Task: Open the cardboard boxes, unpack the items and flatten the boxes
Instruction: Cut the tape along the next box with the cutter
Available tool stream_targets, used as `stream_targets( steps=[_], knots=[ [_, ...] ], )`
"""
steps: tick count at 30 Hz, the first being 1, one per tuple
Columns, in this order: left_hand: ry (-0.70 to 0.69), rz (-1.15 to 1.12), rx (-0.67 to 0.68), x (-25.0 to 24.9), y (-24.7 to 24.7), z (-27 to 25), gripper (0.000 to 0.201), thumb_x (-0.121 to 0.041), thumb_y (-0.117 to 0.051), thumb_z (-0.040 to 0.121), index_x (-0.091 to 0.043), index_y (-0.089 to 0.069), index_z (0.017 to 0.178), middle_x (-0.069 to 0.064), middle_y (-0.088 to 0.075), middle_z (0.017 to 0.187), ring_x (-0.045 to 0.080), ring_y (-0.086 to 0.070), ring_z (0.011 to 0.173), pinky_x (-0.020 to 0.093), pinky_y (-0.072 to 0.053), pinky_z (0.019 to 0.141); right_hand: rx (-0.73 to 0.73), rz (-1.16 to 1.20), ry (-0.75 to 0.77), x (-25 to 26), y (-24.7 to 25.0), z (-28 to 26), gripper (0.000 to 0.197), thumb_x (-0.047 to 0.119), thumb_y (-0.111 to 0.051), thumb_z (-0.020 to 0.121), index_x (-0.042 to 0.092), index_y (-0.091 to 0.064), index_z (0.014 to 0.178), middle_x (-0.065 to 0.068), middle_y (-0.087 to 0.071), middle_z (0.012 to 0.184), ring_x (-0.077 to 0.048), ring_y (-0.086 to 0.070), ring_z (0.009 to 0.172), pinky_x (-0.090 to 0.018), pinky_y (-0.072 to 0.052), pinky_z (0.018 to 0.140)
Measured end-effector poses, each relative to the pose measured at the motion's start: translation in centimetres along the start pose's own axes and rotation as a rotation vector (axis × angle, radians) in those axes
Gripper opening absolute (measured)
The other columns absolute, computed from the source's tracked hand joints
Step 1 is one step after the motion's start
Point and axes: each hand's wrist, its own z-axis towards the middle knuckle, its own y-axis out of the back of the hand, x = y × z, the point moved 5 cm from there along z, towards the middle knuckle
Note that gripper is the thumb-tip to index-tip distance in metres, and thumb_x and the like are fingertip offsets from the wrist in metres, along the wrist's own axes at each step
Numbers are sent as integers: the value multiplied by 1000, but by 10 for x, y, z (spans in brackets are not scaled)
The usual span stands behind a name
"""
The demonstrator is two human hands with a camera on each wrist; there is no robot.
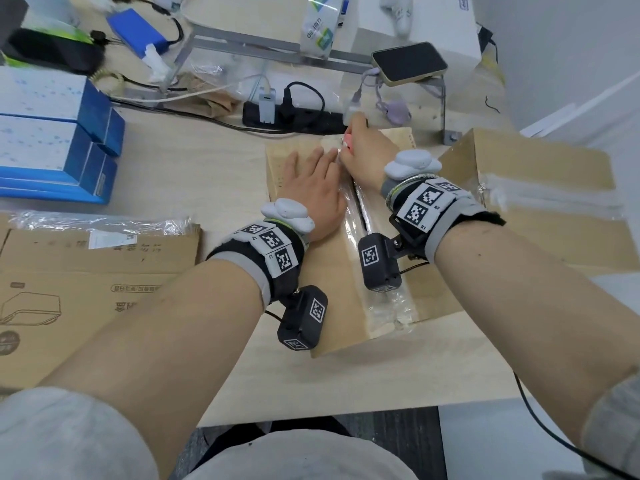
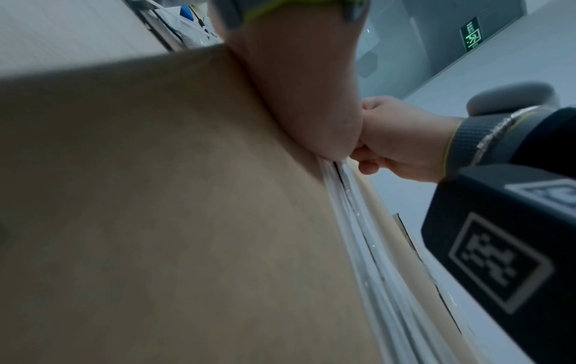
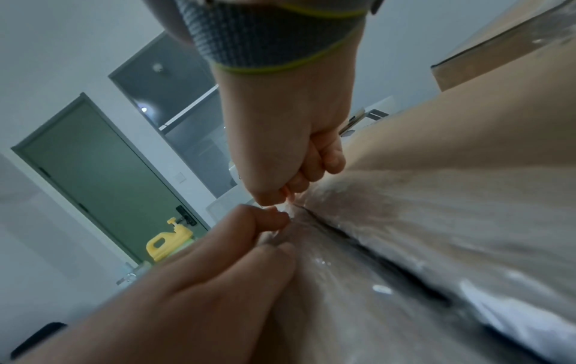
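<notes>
A taped cardboard box [image 1: 330, 268] lies in the middle of the table. Clear tape [image 1: 384, 306] runs along its centre seam, and a dark slit shows in the seam [image 3: 383, 248]. My left hand [image 1: 311, 188] lies flat on the left flap, fingers straight, pressing down beside the seam [image 2: 296, 86]. My right hand [image 1: 365, 152] is curled in a fist round a small pink cutter [image 1: 347, 141] at the far end of the seam. The fist [image 3: 293, 170] meets the tape just beyond my left fingertips [image 3: 274, 216]. The blade is hidden.
A second taped box [image 1: 540, 192] stands close on the right. Flattened cardboard [image 1: 86, 271] and plastic wrap lie at the left front. Blue boxes [image 1: 52, 140] are stacked at the left. A power strip [image 1: 294, 119], cables and a phone [image 1: 408, 64] on a stand sit behind.
</notes>
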Motion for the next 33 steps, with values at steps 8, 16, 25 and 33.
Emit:
stream_targets(
  steps=[8,16,25,33],
  knots=[
    [6,1,17,0,0,0,56,-34,-32,96,-9,-30,147,2,-25,157,20,-16,146,47,-6,118,39,-3,-27,-4,-10,-9,36,23,-39,95,4,-33,126,-14,-63,96,-31,-60,81,-38,-46,69],
    [20,-49,9,0,3,1,56,-33,-34,96,-12,-30,147,1,-25,157,18,-17,146,46,-6,118,18,28,-36,-4,-10,-16,30,25,-38,96,7,-35,120,-14,-65,94,-32,-62,80,-39,-49,71],
    [-5,-52,13,6,2,-9,54,-34,-30,99,-17,-24,150,0,-20,159,19,-16,146,50,-6,116,-52,4,-153,2,-21,-26,34,23,-34,99,9,-32,130,-15,-63,99,-31,-59,81,-34,-36,67],
    [5,-16,42,4,0,-8,53,-35,-26,101,-16,-25,150,0,-17,159,18,-13,146,50,-4,117,-8,5,-166,1,-21,-27,37,24,-34,99,8,-29,132,-17,-63,101,-31,-58,82,-34,-34,66]
  ],
)
